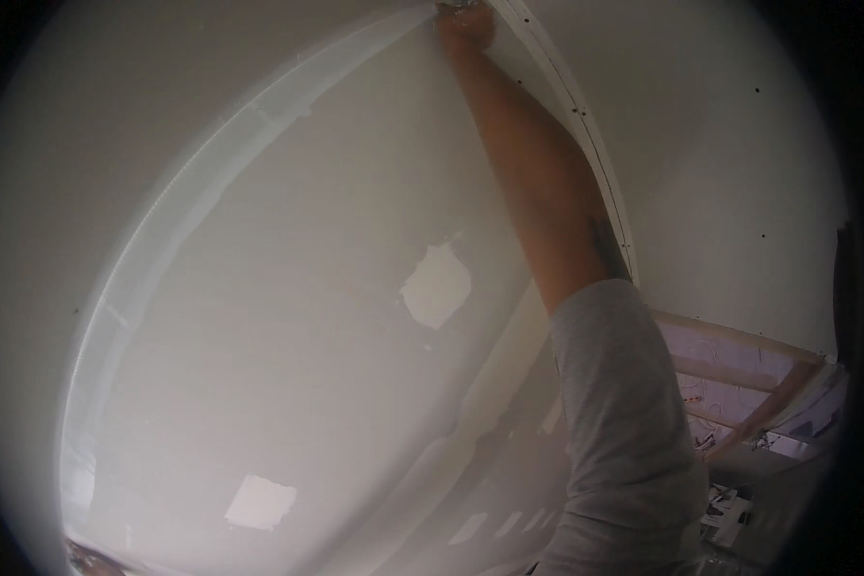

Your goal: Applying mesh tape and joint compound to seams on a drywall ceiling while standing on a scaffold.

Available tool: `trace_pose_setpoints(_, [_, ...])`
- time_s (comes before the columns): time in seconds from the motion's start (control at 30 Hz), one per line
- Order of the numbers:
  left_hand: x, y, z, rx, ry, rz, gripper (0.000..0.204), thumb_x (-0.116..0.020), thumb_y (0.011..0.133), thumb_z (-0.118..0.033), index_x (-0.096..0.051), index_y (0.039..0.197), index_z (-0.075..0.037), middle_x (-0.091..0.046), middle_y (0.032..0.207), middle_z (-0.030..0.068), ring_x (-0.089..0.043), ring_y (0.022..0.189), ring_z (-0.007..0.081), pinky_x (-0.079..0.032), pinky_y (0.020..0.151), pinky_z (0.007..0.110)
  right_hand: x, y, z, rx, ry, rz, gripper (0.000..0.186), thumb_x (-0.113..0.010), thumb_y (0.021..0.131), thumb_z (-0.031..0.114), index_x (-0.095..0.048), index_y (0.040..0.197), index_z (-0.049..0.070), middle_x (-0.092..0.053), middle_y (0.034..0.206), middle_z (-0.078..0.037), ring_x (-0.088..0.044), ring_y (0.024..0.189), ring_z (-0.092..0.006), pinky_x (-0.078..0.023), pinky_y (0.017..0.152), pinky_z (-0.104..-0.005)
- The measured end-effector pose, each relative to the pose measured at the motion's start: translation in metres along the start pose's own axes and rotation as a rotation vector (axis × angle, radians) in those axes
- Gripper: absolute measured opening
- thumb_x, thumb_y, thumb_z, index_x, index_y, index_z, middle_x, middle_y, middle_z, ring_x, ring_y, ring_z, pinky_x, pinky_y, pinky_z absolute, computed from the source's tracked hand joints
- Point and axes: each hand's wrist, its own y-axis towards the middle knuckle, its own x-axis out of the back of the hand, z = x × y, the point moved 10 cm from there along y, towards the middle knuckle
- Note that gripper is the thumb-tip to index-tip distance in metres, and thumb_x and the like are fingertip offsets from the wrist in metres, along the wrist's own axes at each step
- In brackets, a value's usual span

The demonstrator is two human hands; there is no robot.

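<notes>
- Far to the left of and below the raised right arm (538, 173), a small brownish patch (94, 561), too blurred to identify.
- Left of the arm, a pale seam strip (178, 202), bowed by the lens, climbing from the lower left to close beside the arm's upper end.
- Low and well left of the arm, a squarish white patch (260, 502) on a smooth grey board (288, 326).
- Nearer the arm, left of its elbow end, a ragged white patch (437, 286) on the same board.
- At the arm's upper end, the right hand (467, 34), curled closed around a small shiny thing (463, 3). That thing is cut off by the upper edge; its kind cannot be told.
- The left hand's grip cannot be told.
- Left of the arm's lower part, a pale band (494, 389) slanting up towards it.
- Covering the arm's lower part, a grey sleeve (614, 413).
- Just right of the arm, a white edging (583, 134) dotted with dark spots.
- Farther right of the arm, a second grey board (730, 163) with scattered dark dots.
- Right of the arm's sleeved part, wooden framing (782, 398) around a lilac surface (715, 350).
</notes>
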Motion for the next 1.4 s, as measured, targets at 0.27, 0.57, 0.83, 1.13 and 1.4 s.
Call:
trace_pose_setpoints(0.27, [0.001,-0.014,0.008,-0.011,0.003,0.013,0.053,-0.045,0.108,-0.040,-0.061,0.139,0.000,-0.062,0.136,0.0257,-0.061,0.123,0.0375,-0.044,0.108,0.045,0.003,-0.011,0.009,0.031,0.217,0.127,0.056,-0.073,0.089,0.019,-0.055,0.137,-0.004,-0.061,0.133,-0.024,-0.061,0.121,-0.0373,-0.047,0.103,-0.0476])
trace_pose_setpoints(0.57, [-0.021,-0.014,0.004,-0.022,-0.014,0.040,0.053,-0.044,0.108,-0.040,-0.060,0.140,-0.001,-0.062,0.137,0.0255,-0.061,0.123,0.0374,-0.044,0.108,0.045,0.011,0.006,-0.026,0.637,0.088,-0.357,0.068,-0.074,0.089,0.021,-0.045,0.147,-0.001,-0.062,0.131,-0.024,-0.060,0.121,-0.0402,-0.047,0.102,-0.0495])
trace_pose_setpoints(0.83, [-0.020,-0.012,0.010,-0.011,-0.040,0.028,0.053,-0.044,0.108,-0.040,-0.061,0.140,-0.001,-0.062,0.137,0.0246,-0.060,0.124,0.0368,-0.044,0.108,0.044,-0.062,0.049,-0.061,0.224,0.597,0.460,0.087,-0.071,0.088,0.007,-0.022,0.160,0.000,-0.050,0.148,-0.018,-0.059,0.125,-0.0315,-0.042,0.111,-0.0442])
trace_pose_setpoints(1.13, [0.033,-0.002,0.021,-0.075,0.067,-0.003,0.050,-0.044,0.108,-0.037,-0.062,0.140,-0.002,-0.062,0.139,0.0219,-0.060,0.127,0.0340,-0.044,0.109,0.042,-0.047,-0.033,-0.006,-0.142,0.567,0.608,0.127,-0.091,0.078,0.023,0.001,0.162,-0.002,-0.027,0.167,-0.016,-0.037,0.148,-0.0315,-0.031,0.122,-0.0385])
trace_pose_setpoints(1.4, [-0.049,-0.046,-0.036,-0.009,-0.182,0.031,0.048,-0.048,0.107,-0.034,-0.062,0.138,-0.001,-0.062,0.139,0.0219,-0.061,0.126,0.0322,-0.046,0.107,0.041,-0.039,0.040,-0.064,-0.115,0.713,0.602,0.134,-0.092,0.075,0.026,0.007,0.162,0.002,-0.011,0.171,-0.017,-0.021,0.155,-0.0338,-0.026,0.125,-0.0431])
